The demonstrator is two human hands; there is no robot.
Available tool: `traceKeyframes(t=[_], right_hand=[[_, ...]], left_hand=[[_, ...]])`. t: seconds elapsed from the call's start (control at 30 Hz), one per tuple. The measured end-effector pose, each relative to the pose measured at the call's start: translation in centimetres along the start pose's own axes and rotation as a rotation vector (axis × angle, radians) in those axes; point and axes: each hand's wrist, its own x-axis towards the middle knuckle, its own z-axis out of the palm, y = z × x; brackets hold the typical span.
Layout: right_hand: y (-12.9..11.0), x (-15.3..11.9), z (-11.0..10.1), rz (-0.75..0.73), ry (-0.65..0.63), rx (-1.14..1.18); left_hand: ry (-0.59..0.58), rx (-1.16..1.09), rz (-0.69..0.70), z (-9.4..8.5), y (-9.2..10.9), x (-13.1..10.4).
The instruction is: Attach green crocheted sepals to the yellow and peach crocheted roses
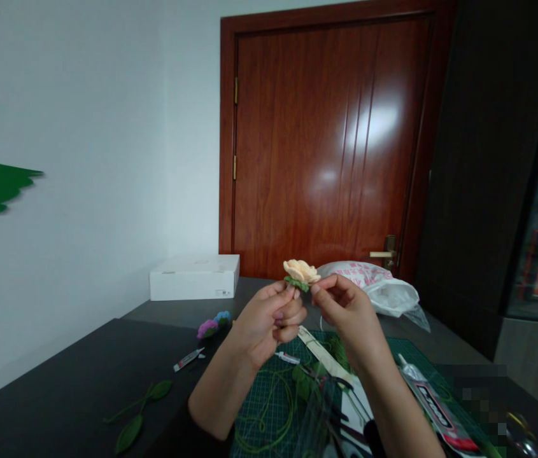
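A cream crocheted flower (301, 271) with a green leafy base (297, 284) is held up above the table. My left hand (276, 315) is closed around it from below, thumb and fingers pinched just under the green base. At the flower's right edge, my right hand (345, 302) pinches with thumb and index fingertip against the petal and base. Exactly what lies between those fingertips is small and partly hidden. Under the hands, a green cutting mat (261, 388) carries a loop of green cord (290, 413) and a small glue tube (288, 358).
A large glue tube (435, 407) lies on the right. Scissors (340, 381) and tools crowd the mat. To the left are a green leaf stem (142, 404), another small tube (187, 360) and purple and blue flowers (208, 328). Behind stand a white box (195, 278) and plastic bag (354, 273).
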Motion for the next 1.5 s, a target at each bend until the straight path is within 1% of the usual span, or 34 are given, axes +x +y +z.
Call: traceKeyframes(t=[0.13,0.27,0.5,0.7,0.83,0.97,1.03,1.1,1.23,1.33,1.4,1.5], right_hand=[[0.4,0.0,0.3,0.087,0.013,0.091],[0.4,0.0,0.4,0.167,-0.016,0.131],[-0.4,-0.2,0.1,0.202,-0.079,0.222],[-0.3,0.0,-0.2,0.254,-0.176,0.298],[-0.2,0.0,-0.7,0.264,-0.249,0.289],[-0.2,0.1,-1.1,0.230,-0.231,0.242],[-0.2,0.1,-1.1,0.220,-0.202,0.221],[-0.3,0.1,-1.0,0.216,-0.172,0.199],[-0.5,0.1,-0.8,0.190,-0.077,0.131],[-0.6,0.0,-0.6,0.158,-0.021,0.078],[-0.6,-0.1,-0.5,0.129,-0.005,0.055],[-0.6,-0.1,-0.5,0.097,0.012,0.037]], left_hand=[[-0.032,-0.017,-0.040,0.0,-0.1,-0.1],[-0.085,-0.078,-0.077,-0.3,0.0,0.0],[-0.224,-0.221,-0.223,-0.5,0.3,0.0],[-0.227,-0.433,-0.318,0.0,0.3,-0.4],[-0.254,-0.542,-0.374,-0.1,0.2,-0.5],[-0.258,-0.529,-0.413,-0.2,0.2,-0.4],[-0.229,-0.450,-0.386,-0.2,0.2,-0.4],[-0.157,-0.321,-0.299,0.0,0.0,-0.4],[0.081,0.006,-0.011,0.8,-0.5,-0.2],[0.222,0.198,0.170,1.4,-1.0,-0.1],[0.284,0.291,0.242,1.6,-1.4,0.0],[0.330,0.383,0.302,1.6,-1.9,0.1]])
